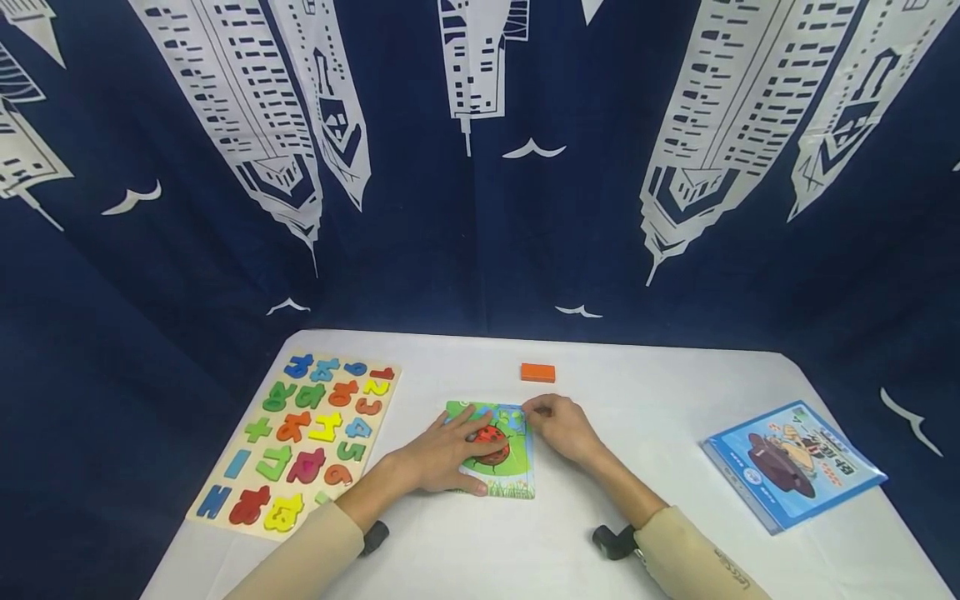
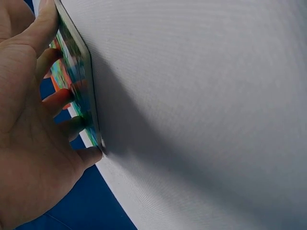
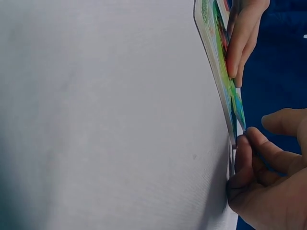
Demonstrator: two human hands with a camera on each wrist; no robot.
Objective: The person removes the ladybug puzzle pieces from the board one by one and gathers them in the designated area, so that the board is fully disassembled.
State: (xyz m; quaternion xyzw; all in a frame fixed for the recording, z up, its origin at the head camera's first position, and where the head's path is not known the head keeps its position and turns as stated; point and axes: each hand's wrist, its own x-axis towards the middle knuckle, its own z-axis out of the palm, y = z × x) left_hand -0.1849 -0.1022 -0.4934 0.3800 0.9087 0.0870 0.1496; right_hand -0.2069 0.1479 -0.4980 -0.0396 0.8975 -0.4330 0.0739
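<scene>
A ladybug jigsaw puzzle board (image 1: 517,483) lies flat on the white table, with a red ladybug on green grass. My left hand (image 1: 442,457) rests over its left part with spread fingers, fingertips touching the picture and the thumb at the near edge. At the far right corner, my right hand (image 1: 566,429) has its fingers curled against the board. The right wrist view shows a thin puzzle piece (image 3: 239,109) tilted up from the board there, its tip at my index fingertip; the thumb (image 3: 283,120) stands apart. My left palm hides part of the ladybug.
A wooden board of colourful number and character pieces (image 1: 390,375) lies at the left, near my left forearm. Behind the puzzle sits an orange block (image 1: 537,372). A blue picture box (image 1: 795,462) lies at the right. Dark patterned cloth (image 1: 480,250) hangs beyond the table.
</scene>
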